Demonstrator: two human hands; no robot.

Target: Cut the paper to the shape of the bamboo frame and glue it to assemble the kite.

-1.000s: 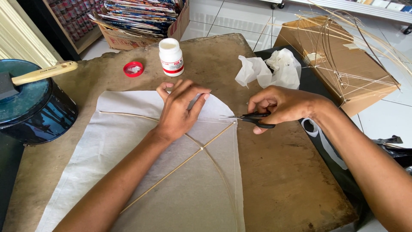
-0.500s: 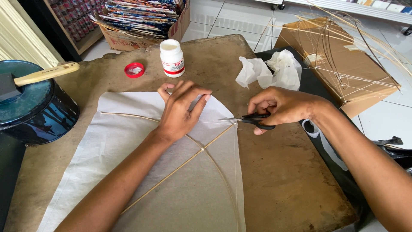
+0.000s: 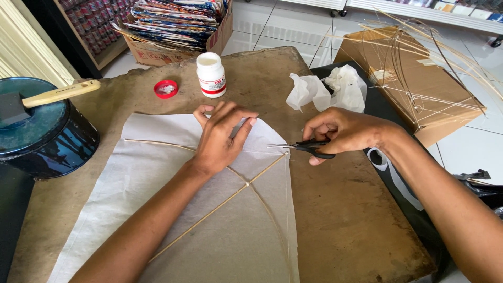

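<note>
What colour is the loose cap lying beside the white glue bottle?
The cap is red, seen best in the head view, left of the glue bottle.

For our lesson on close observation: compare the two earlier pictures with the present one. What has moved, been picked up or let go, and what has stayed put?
Almost nothing has visibly changed. The left hand still presses flat on the white paper over the thin sticks, and the right hand keeps its grip on the black scissors at the paper's edge. The glue bottle, red cap and crumpled paper stayed put.

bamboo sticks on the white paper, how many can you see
3: a straight stick running diagonally under the left hand, a curved one across the top, and a curved one toward the right edge. The hand may hide more.
</note>
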